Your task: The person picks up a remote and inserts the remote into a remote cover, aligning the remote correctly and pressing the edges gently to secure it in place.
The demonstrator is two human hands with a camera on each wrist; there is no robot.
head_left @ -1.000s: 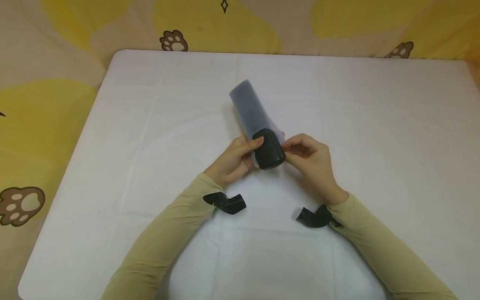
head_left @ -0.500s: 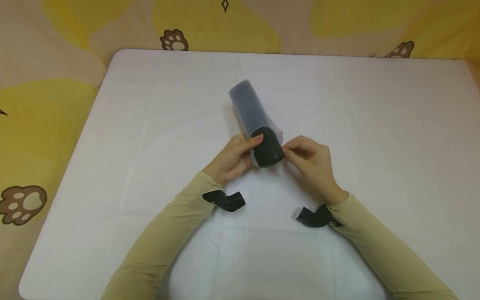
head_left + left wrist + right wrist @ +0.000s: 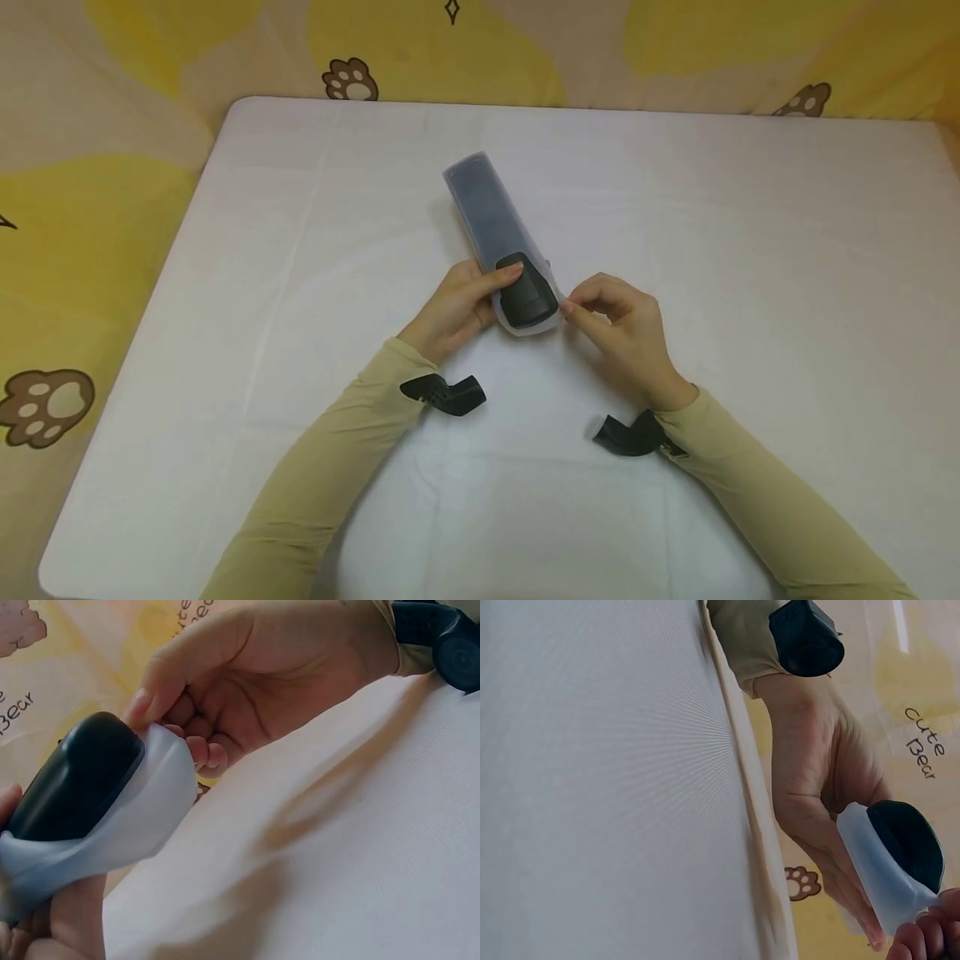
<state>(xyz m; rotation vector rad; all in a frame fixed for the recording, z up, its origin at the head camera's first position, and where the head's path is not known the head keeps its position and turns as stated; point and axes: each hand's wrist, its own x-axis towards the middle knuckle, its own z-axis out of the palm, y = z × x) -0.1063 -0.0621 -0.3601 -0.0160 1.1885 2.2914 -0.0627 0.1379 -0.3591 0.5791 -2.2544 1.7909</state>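
A black remote control (image 3: 534, 302) lies inside a long translucent silicone cover (image 3: 486, 212), its lower end showing through the cover's opening. My left hand (image 3: 455, 302) grips both from the left, thumb across the black end and fingers underneath. At the lower right, my right hand (image 3: 626, 329) pinches the cover's rim between thumb and index finger. In the left wrist view, the pale cover (image 3: 159, 806) stands stretched away from the remote's rounded end (image 3: 82, 776). The right wrist view shows the cover's edge (image 3: 877, 866) running beside the dark end.
A white-covered table (image 3: 300, 250) spreads beneath both hands. Black wrist-worn devices sit on the left cuff (image 3: 450, 395) and the right cuff (image 3: 633, 433). Yellow and beige cloth (image 3: 465, 58) with paw prints hangs behind the table and at its left.
The cover's lower rim now shows around the remote's end, which stuck out past it earlier. My left hand has shifted slightly left and away with the remote. My right hand keeps nearly its place.
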